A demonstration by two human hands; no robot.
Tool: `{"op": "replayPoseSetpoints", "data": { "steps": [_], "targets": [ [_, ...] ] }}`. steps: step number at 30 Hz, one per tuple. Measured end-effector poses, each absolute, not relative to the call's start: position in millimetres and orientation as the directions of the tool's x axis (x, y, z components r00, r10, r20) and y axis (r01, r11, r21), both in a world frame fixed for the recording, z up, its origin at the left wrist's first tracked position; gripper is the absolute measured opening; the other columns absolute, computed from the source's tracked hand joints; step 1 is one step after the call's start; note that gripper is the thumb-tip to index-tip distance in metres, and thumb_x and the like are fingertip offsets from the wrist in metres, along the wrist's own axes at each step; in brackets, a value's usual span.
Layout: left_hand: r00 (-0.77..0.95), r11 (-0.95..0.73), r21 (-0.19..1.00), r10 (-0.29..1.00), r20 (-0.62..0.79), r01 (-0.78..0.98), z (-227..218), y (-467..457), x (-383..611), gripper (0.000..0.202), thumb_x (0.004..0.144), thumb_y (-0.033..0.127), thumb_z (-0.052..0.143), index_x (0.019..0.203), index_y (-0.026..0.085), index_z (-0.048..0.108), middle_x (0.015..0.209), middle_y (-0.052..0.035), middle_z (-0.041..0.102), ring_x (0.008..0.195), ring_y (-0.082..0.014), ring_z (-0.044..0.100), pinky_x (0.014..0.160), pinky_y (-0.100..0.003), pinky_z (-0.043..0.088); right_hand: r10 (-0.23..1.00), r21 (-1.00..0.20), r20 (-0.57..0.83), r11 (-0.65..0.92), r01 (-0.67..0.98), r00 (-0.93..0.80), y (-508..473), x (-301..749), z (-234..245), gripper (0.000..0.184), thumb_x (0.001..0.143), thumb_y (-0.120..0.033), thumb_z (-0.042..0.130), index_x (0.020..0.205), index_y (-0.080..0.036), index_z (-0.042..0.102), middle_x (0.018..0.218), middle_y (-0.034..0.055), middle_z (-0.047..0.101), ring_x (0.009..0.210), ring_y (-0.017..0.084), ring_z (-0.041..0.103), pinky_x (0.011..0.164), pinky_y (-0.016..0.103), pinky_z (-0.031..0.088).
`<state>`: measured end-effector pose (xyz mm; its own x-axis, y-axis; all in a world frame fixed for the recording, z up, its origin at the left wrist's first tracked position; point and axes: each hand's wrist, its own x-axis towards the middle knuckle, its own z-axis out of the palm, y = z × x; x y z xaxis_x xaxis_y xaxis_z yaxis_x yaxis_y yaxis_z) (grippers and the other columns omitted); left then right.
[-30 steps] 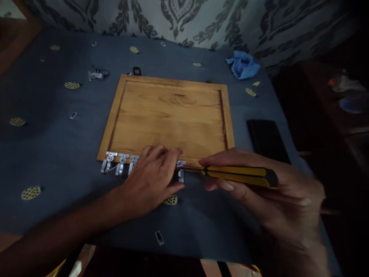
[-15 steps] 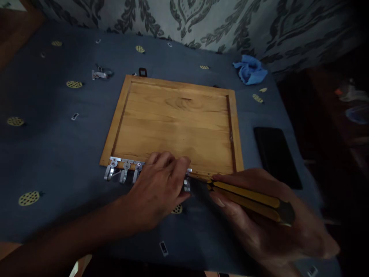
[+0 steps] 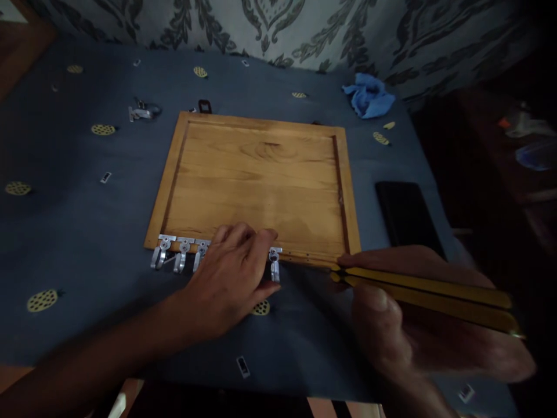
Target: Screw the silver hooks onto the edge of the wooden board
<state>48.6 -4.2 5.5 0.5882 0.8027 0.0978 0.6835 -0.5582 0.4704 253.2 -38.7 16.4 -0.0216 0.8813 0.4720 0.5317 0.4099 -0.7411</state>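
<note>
A framed wooden panel (image 3: 261, 174) lies flat, with several silver metal hooks (image 3: 184, 255) along its near edge. My left hand (image 3: 235, 273) is closed over this edge, fingers on top and thumb below, hiding part of the hook row. Just right of its fingers, one hook (image 3: 275, 264) shows. My right hand (image 3: 418, 313) is wrapped round a screwdriver (image 3: 422, 290) with a yellow and black handle. Its dark shaft points left along the near edge toward that hook; I cannot tell whether the tip touches it. Small dark holes dot the edge between.
Blue patterned cloth (image 3: 87, 232) covers the table. A black phone-like slab (image 3: 409, 215) lies right of the panel, and a crumpled blue cloth (image 3: 369, 96) behind it. A loose metal piece (image 3: 141, 112) sits at the back left. Patterned fabric (image 3: 322, 35) hangs behind.
My right hand has drawn the screwdriver to the right, away from the rightmost hook, which shows more fully. My left hand keeps its place on the edge. The view has shifted slightly.
</note>
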Motion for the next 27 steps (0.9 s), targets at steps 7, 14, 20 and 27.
{"op": "replayPoseSetpoints", "data": {
  "steps": [7, 14, 20, 27],
  "targets": [
    [0.581, -0.548, 0.480, 0.808, 0.093, 0.685, 5.7, -4.8, 48.6, 0.052, 0.079, 0.029, 0.080, 0.117, 0.017, 0.047, 0.101, -0.0058, 0.067, 0.100, -0.0270, 0.058, 0.087, -0.040, 0.045, 0.850, -0.724, 0.524, 0.417, 0.550, 0.045, -31.9, 242.8, 14.9, 0.008, 0.085, -0.022, 0.071, 0.092, -0.024, 0.070, 0.081, 0.0020, 0.070, 0.061, 0.015, 0.067, 0.047, 0.030, 0.053],
    [0.581, -0.553, 0.475, 0.807, 0.103, 0.684, 5.0, -4.2, 48.3, 0.050, 0.079, 0.029, 0.080, 0.115, 0.018, 0.048, 0.101, -0.0058, 0.067, 0.099, -0.0266, 0.057, 0.086, -0.040, 0.045, 0.889, -0.759, 0.456, 0.411, 0.505, -0.038, -27.6, 245.4, 17.6, 0.007, 0.085, -0.023, 0.070, 0.091, -0.022, 0.068, 0.082, 0.0014, 0.071, 0.064, 0.015, 0.070, 0.053, 0.028, 0.057],
    [0.578, -0.551, 0.478, 0.809, 0.105, 0.684, 4.9, -5.4, 47.8, 0.049, 0.080, 0.028, 0.078, 0.117, 0.018, 0.047, 0.101, -0.0056, 0.066, 0.098, -0.0261, 0.058, 0.086, -0.039, 0.046, 0.883, -0.746, 0.410, 0.469, 0.474, -0.228, -25.5, 250.1, 29.0, 0.020, 0.088, -0.021, 0.068, 0.108, -0.022, 0.066, 0.094, 0.0012, 0.074, 0.073, 0.014, 0.070, 0.066, 0.028, 0.058],
    [0.577, -0.546, 0.484, 0.811, 0.099, 0.684, 6.4, -4.7, 49.0, 0.048, 0.080, 0.027, 0.078, 0.116, 0.017, 0.048, 0.099, -0.0052, 0.066, 0.099, -0.0260, 0.058, 0.087, -0.040, 0.046, 0.874, -0.780, 0.431, 0.486, 0.394, -0.225, -21.1, 244.4, 35.6, 0.025, 0.085, -0.013, 0.071, 0.107, -0.024, 0.067, 0.093, 0.0019, 0.074, 0.080, 0.019, 0.070, 0.068, 0.033, 0.059]
  ]
}}
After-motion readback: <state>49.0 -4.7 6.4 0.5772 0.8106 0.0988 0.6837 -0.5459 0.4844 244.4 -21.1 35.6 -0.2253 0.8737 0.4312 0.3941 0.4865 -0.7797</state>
